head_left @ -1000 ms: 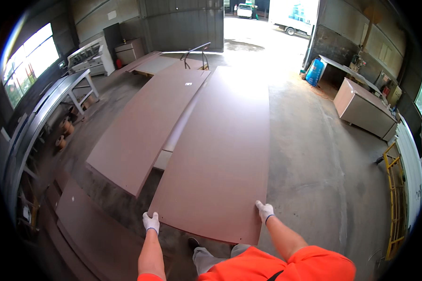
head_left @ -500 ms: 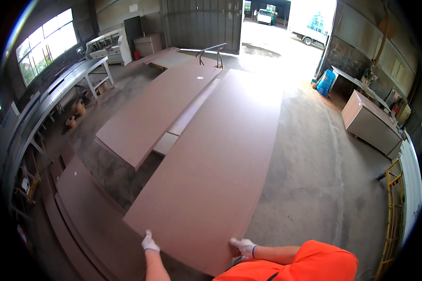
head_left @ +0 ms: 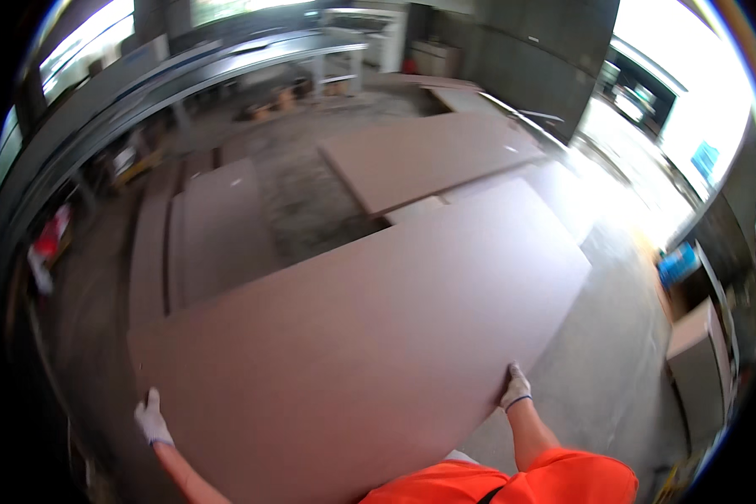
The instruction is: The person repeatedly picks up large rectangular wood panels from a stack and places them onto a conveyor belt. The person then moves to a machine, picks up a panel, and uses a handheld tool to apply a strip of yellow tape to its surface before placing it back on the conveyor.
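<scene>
A large flat brownish-pink panel (head_left: 353, 336) spans the space in front of me, held by its edges in both hands. My left hand (head_left: 153, 420), in a white glove, grips the panel's left edge with the thumb on top. On the right edge, my right hand (head_left: 517, 388), gloved the same way, is closed on the board with its thumb up on the face. The fingers of both hands are hidden beneath the panel. Past its far edge lies a similar panel (head_left: 428, 160) with a small white label, resting on a stack.
More brown panels (head_left: 218, 227) lie on the floor to the left. A long metal machine table (head_left: 252, 63) runs along the back left. At the right are a blue container (head_left: 677, 265) and a box-shaped cabinet (head_left: 701, 370). Bright daylight enters through the doorway (head_left: 647, 126).
The panel has swung round, its near end going left and over the floor panels. My left hand has moved left, my right hand right and up along the edge. The view has turned left.
</scene>
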Motion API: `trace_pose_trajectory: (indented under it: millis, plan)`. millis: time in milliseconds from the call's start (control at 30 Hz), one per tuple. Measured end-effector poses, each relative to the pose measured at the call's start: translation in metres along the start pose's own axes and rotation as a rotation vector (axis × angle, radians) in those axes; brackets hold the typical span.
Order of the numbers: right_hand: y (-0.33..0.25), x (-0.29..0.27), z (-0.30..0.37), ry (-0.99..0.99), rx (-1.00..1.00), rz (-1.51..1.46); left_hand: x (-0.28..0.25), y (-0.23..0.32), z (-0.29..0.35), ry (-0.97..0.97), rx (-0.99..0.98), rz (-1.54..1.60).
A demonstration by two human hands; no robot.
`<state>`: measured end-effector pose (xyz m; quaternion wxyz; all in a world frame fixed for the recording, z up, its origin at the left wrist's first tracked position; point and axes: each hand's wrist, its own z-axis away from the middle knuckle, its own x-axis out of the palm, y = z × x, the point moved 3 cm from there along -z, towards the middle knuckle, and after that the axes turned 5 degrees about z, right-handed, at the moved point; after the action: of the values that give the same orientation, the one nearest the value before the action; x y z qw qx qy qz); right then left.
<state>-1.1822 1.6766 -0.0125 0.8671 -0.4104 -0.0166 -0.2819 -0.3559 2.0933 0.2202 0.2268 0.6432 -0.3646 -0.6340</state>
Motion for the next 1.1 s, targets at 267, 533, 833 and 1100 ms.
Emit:
trace_pose_trajectory:
  millis: [267, 533, 833, 1100]
  plan:
    - [-0.018, 0.084, 0.064, -0.29, 0.084, 0.122, -0.173, -0.115, 0.125, 0.283, -0.1, 0.057]
    - [0.074, 0.268, 0.13, -0.529, 0.116, 0.371, -0.299, -0.313, 0.247, 0.562, -0.296, -0.123]
    - [0.267, 0.429, 0.21, -0.604, 0.096, 0.656, -0.39, -0.202, 0.424, 0.792, -0.741, 0.065]
    - [0.403, 0.486, 0.2, -0.54, 0.368, 0.859, -0.391, -0.184, 0.439, 0.872, -0.903, -0.209]
